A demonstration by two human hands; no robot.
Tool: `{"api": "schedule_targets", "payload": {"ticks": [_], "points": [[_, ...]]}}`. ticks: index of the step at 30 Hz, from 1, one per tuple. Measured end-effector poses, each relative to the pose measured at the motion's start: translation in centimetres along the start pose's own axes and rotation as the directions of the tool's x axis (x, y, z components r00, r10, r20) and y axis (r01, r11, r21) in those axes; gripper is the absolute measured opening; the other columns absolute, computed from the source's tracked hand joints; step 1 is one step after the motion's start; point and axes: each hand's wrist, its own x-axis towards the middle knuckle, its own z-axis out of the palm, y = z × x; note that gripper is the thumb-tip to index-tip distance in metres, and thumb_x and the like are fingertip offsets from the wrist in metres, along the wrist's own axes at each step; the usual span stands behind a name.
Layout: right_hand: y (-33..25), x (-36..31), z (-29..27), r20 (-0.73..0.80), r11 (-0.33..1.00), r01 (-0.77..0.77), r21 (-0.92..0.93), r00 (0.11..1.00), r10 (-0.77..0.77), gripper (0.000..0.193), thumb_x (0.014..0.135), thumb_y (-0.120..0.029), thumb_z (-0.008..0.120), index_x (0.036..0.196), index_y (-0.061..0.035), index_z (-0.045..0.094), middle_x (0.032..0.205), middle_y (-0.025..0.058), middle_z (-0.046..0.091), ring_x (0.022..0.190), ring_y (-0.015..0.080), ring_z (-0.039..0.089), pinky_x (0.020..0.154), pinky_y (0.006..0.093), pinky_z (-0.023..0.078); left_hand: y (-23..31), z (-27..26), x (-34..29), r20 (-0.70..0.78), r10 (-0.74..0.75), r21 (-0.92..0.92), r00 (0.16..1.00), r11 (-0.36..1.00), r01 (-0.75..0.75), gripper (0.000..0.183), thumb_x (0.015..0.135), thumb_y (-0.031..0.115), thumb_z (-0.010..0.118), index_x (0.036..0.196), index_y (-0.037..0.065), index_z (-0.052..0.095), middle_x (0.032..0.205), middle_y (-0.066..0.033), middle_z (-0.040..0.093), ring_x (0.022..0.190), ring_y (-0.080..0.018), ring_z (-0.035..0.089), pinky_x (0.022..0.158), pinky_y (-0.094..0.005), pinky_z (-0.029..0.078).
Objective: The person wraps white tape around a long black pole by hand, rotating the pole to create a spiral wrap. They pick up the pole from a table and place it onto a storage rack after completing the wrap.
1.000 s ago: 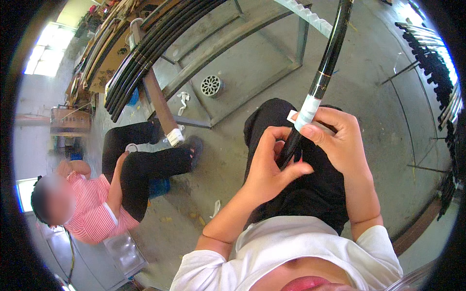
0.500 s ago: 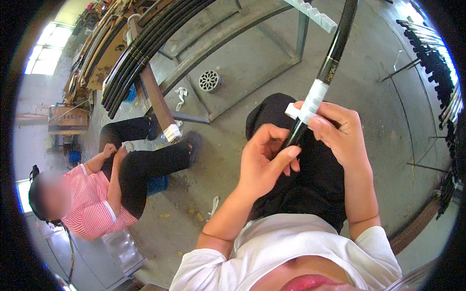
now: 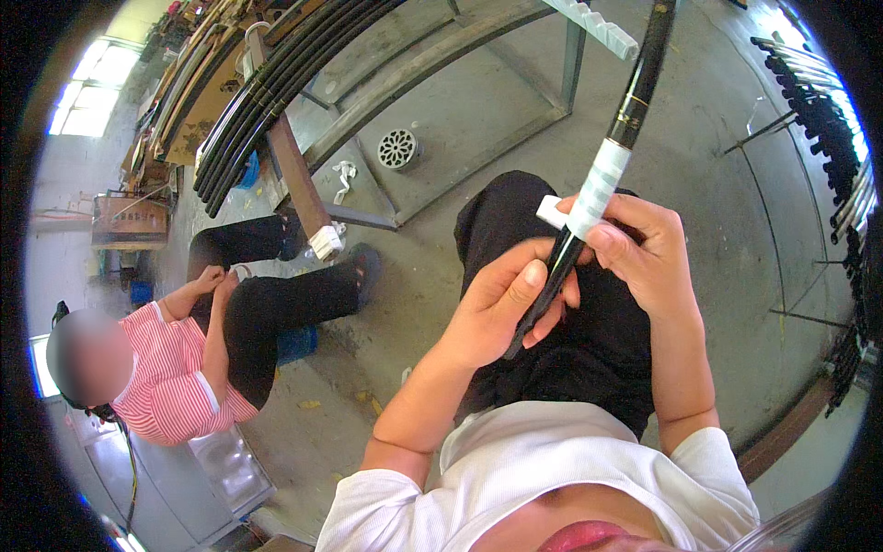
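Note:
A glossy black rod point(image 3: 635, 101) with gold markings slants across my lap, its lower end down by my left wrist. White translucent tape point(image 3: 603, 166) is wound around its middle in overlapping turns. My left hand point(image 3: 510, 299) is closed around the rod below the tape, thumb lying along it. At the lower edge of the wrap, thumb and fingers of my right hand point(image 3: 639, 239) pinch the tape against the rod. A short white strip or piece point(image 3: 550, 212) sticks out to the left there; whether it is the tape's loose end or its roll I cannot tell.
Several similar black rods point(image 3: 244, 120) rest on a metal frame point(image 3: 405, 87) at the upper left. A brown beam point(image 3: 299, 179) has a white-wrapped end. Another white wrapped piece point(image 3: 598, 28) is at the top. A seated person point(image 3: 184, 368) works at left. Black rods point(image 3: 809, 120) line the right.
My left hand has shifted slightly down and left, and its thumb now lies along the rod. More of the rod's lower end shows. The gold markings look turned. My right hand has barely moved.

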Motion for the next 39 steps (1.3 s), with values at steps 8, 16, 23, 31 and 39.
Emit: {"api": "schedule_targets", "payload": {"ticks": [8, 16, 23, 31, 39], "points": [[0.7, 0.1, 0.6, -0.033, 0.999, 0.014, 0.031, 0.999, -0.013, 0.024, 0.084, -0.013, 0.062, 0.103, 0.0005, 0.065, 0.082, 0.0036, 0.066, 0.073, 0.0056, 0.056, 0.068, 0.0226, 0.046, 0.5, -0.8, -0.3, 0.041, -0.077, -0.003, 0.996, 0.997, 0.078, 0.033, 0.096, 0.028, 0.041, 0.108, -0.001, 0.048, 0.079, -0.0083, 0.060, 0.052, -0.0104, 0.055, 0.045, -0.0201, 0.043], [0.5, 0.2, 0.9, -0.094, 0.994, 0.049, -0.097, 0.994, -0.058, 0.022, 0.083, -0.013, 0.063, 0.101, 0.0008, 0.065, 0.078, 0.0021, 0.063, 0.070, 0.0053, 0.055, 0.063, 0.0219, 0.045, -0.6, 0.8, -0.2, -0.247, 0.186, 0.275, 0.951, 0.954, -0.116, 0.026, 0.085, 0.014, 0.061, 0.102, 0.000, 0.047, 0.078, -0.0088, 0.057, 0.048, -0.0116, 0.053, 0.040, -0.0208, 0.041], [0.6, -0.3, 1.4, -0.106, 0.996, 0.056, -0.074, 0.992, -0.064, 0.025, 0.082, -0.013, 0.065, 0.103, 0.0012, 0.064, 0.081, 0.0037, 0.065, 0.072, 0.0062, 0.057, 0.066, 0.0224, 0.046, -0.5, 0.3, -0.7, -0.178, 0.182, 0.210, 0.967, 0.967, -0.143, 0.043, 0.080, 0.024, 0.070, 0.104, -0.002, 0.046, 0.080, -0.0087, 0.056, 0.047, -0.0104, 0.050, 0.036, -0.0212, 0.039], [-0.9, -0.9, 1.2, 0.100, 0.981, -0.077, 0.178, 0.993, 0.060, 0.024, 0.082, -0.012, 0.063, 0.102, 0.0010, 0.064, 0.079, 0.0013, 0.064, 0.071, 0.0047, 0.056, 0.064, 0.0206, 0.045, 0.7, -0.1, -1.5, 0.066, -0.019, -0.124, 0.998, 0.992, 0.027, 0.040, 0.091, 0.034, 0.052, 0.107, -0.003, 0.048, 0.081, -0.0108, 0.060, 0.051, -0.0119, 0.054, 0.040, -0.0208, 0.040], [-0.8, -0.8, 1.8, -0.078, 0.994, -0.107, -0.002, 0.991, 0.106, 0.025, 0.081, -0.010, 0.064, 0.103, 0.0004, 0.065, 0.075, 0.0016, 0.062, 0.064, 0.0053, 0.055, 0.056, 0.0211, 0.045, -1.1, 1.5, -1.3, -0.243, 0.500, 0.768, 0.831, 0.623, -0.150, 0.038, 0.074, 0.011, 0.075, 0.096, 0.001, 0.046, 0.080, -0.0055, 0.054, 0.064, -0.0118, 0.057, 0.055, -0.0246, 0.047]]}}
